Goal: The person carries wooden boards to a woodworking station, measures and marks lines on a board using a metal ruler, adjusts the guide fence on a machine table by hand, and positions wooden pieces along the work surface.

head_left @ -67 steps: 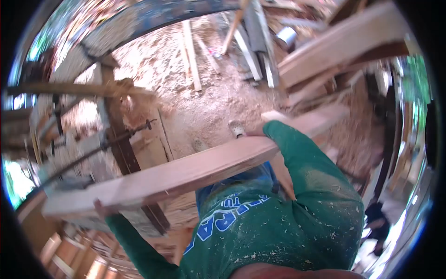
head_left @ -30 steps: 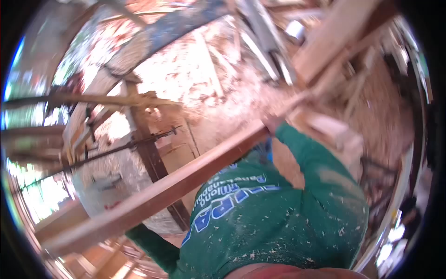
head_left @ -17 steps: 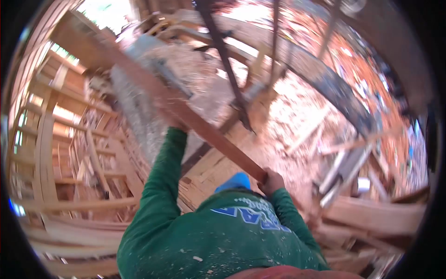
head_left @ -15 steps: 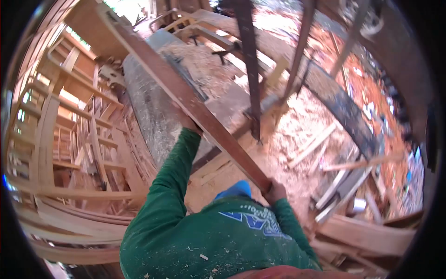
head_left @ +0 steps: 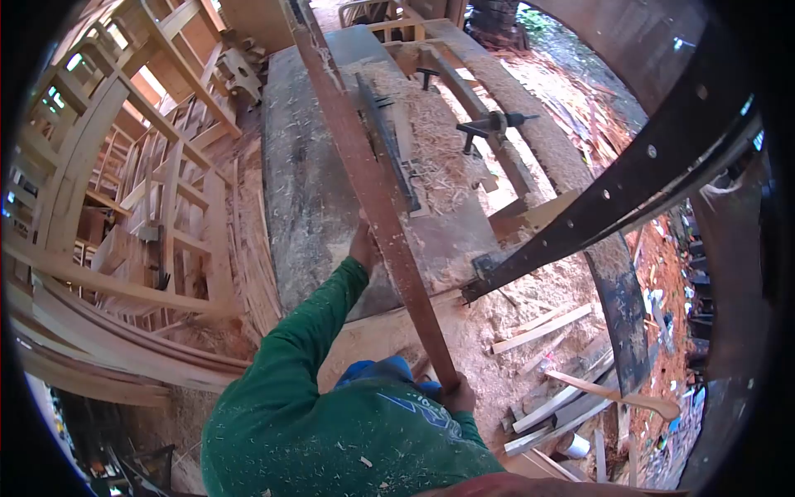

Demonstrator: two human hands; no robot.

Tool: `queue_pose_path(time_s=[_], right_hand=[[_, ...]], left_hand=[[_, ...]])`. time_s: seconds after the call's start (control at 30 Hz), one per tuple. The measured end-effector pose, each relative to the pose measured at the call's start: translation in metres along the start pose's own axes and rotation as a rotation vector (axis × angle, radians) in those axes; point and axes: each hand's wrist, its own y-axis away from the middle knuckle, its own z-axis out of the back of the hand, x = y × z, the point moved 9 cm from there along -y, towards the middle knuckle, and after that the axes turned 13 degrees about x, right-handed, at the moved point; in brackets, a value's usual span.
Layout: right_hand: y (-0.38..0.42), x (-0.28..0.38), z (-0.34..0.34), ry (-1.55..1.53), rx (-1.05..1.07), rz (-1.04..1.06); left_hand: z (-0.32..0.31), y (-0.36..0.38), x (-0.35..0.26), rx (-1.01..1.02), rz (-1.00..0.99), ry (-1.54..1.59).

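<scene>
A long reddish-brown wooden board [head_left: 377, 203] runs from the top of the view down to my body, over a worktable [head_left: 300, 149] strewn with wood shavings. My left hand [head_left: 362, 246] holds the board's left edge about midway, its fingers partly hidden by the wood. Around the near end, my right hand [head_left: 460, 395] is closed. A dark metal fence-like bar [head_left: 387, 145] lies on the tabletop just right of the board. Green sleeves with wood chips on them cover both arms.
A dark metal strip with holes [head_left: 613, 186] slants across the right side. Black clamp-like fittings [head_left: 489, 128] sit on the table's far right part. Wooden frames [head_left: 166, 190] stand at left. Offcuts [head_left: 563, 398] and a white cup-like container [head_left: 573, 446] lie at lower right.
The view has turned, and the board now points more straight ahead. Its near end has shifted left and lower in the view. Both hands have stayed on it.
</scene>
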Motion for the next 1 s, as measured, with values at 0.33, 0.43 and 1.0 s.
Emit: queue_pose_path(time_s=[0.33, 0.43, 1.0], right_hand=[[-0.011, 0.022, 0.021, 0.174, 0.570, 0.045], [-0.041, -0.011, 0.016, 0.272, 0.737, 0.135], [-0.076, 0.058, 0.336, 0.432, -0.373, 0.003]], left_hand=[[-0.155, 0.029, -0.396, -0.376, -1.126, -1.770], [-0.153, -0.002, -0.384, -0.379, -0.908, -2.024], [-0.157, 0.026, -0.345, -0.115, -1.031, -1.734]])
